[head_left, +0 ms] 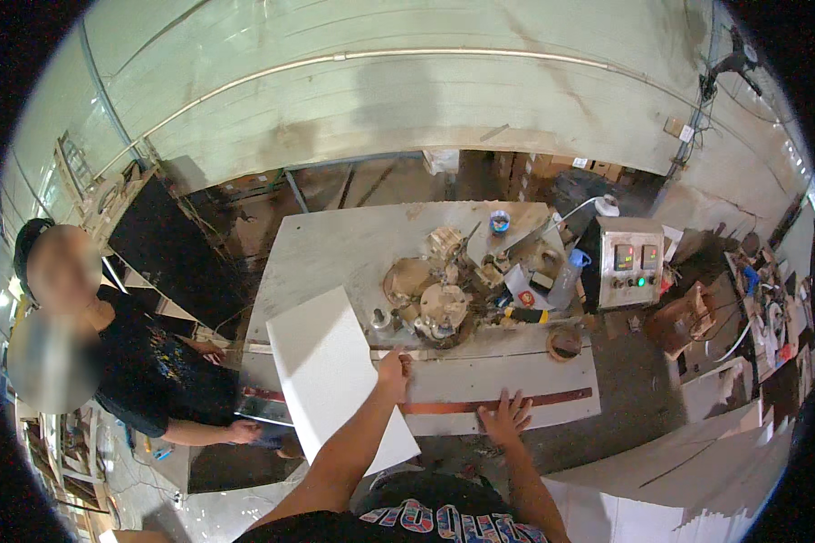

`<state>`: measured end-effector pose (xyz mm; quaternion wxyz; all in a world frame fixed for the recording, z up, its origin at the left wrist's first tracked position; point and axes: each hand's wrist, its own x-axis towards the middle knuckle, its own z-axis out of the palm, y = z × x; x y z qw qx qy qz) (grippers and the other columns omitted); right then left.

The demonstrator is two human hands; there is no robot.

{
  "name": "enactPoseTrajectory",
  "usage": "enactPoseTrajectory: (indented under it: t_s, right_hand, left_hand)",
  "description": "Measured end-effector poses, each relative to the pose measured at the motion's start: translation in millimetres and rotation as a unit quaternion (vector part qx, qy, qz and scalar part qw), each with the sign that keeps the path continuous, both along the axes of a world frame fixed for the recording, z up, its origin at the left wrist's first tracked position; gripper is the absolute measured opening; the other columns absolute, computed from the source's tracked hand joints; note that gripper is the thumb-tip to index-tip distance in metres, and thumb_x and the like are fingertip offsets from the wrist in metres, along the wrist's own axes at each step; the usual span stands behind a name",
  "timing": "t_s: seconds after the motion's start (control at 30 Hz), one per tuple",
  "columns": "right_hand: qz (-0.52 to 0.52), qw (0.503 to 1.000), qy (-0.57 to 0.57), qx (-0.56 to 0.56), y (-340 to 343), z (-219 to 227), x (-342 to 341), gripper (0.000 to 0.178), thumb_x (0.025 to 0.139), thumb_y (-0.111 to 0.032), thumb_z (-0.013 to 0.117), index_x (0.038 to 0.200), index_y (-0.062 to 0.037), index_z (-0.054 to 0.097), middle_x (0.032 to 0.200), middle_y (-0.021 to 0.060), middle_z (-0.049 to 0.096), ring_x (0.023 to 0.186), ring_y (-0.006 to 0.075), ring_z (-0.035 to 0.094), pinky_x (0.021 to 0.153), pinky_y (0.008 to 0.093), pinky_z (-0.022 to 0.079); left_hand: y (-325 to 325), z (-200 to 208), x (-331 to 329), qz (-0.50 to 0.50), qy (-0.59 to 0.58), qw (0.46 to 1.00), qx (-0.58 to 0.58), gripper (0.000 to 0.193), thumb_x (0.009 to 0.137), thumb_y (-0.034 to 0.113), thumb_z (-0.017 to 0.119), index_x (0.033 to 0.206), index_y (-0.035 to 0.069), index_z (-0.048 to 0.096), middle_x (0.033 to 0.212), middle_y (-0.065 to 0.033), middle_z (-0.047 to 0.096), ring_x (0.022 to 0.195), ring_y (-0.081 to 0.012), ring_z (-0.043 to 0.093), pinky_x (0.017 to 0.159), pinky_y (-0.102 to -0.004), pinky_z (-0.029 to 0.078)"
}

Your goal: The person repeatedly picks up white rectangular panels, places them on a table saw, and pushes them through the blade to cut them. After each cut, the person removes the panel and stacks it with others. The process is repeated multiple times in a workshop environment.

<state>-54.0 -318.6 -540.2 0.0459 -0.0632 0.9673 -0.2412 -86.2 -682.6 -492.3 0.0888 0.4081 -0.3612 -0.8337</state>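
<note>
My left hand (394,375) is closed at the right edge of a white rectangular board (321,362), beside the edge-working machine (439,303) on the table. Whatever lies in its curled fingers is too small to make out. The board lies tilted across the table's near edge, partly covered by my left forearm. My right hand (505,418) rests with fingers spread at the near edge of the table, touching a long reddish-brown strip (444,406). That strip runs left to right along the table and passes behind the white board.
A co-worker (163,362) in dark clothes stands at the left end of the table (326,244). A metal control box (629,262) with lit displays stands right. Near the machine are a blue cup (500,223), a yellow-and-black tool (526,315) and a round container (564,344).
</note>
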Motion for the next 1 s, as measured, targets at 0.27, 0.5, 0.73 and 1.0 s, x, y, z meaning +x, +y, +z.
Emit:
enactPoseTrajectory:
  t_s: [0.27, 0.5, 0.73, 1.0]
  right_hand:
    - [0.004, 0.98, -0.199, 0.007, -11, 30, -12, 0.126, 0.089, -0.086, 0.071, 0.184, -0.0313, 0.01, 0.19, 0.0202, -0.014, 0.167, 0.0569, -0.027, 0.121, 0.0866, -0.012]
    - [0.0, 0.983, -0.184, 0.024, -20, 45, -11, 0.127, 0.087, -0.084, 0.074, 0.184, -0.0309, 0.012, 0.19, 0.0239, -0.01, 0.168, 0.0566, -0.025, 0.122, 0.0858, -0.01]
    - [0.009, 0.989, -0.145, 0.012, -15, 45, -9, 0.126, 0.087, -0.085, 0.073, 0.184, -0.0298, 0.015, 0.19, 0.0246, -0.006, 0.169, 0.0569, -0.023, 0.123, 0.0857, -0.009]
    - [0.006, 0.996, -0.093, 0.013, -10, 34, 1, 0.117, 0.088, -0.079, 0.076, 0.181, -0.0265, 0.028, 0.188, 0.0242, 0.009, 0.17, 0.0574, -0.005, 0.126, 0.0835, -0.002]
  left_hand:
    - [-16, -25, -84, 0.051, -0.035, 0.995, 0.074, 0.035, 0.111, 0.028, 0.066, 0.08, 0.017, 0.056, 0.064, -0.0002, 0.051, 0.05, -0.0138, 0.043, 0.045, -0.0328, 0.031]
    - [-28, -75, -104, 0.069, -0.021, 0.994, 0.083, 0.032, 0.11, 0.032, 0.067, 0.083, 0.018, 0.06, 0.068, 0.0013, 0.053, 0.054, -0.0161, 0.046, 0.048, -0.0377, 0.034]
    - [-19, -90, -111, 0.154, -0.133, 0.979, 0.007, 0.031, 0.101, 0.035, 0.086, 0.115, 0.008, 0.085, 0.094, -0.0053, 0.079, 0.078, -0.0203, 0.067, 0.066, -0.0402, 0.053]
    - [18, 23, -44, -0.036, -0.217, 0.914, -0.341, 0.04, 0.1, 0.039, 0.087, 0.111, 0.001, 0.084, 0.096, -0.012, 0.083, 0.08, -0.0198, 0.073, 0.074, -0.0394, 0.059]
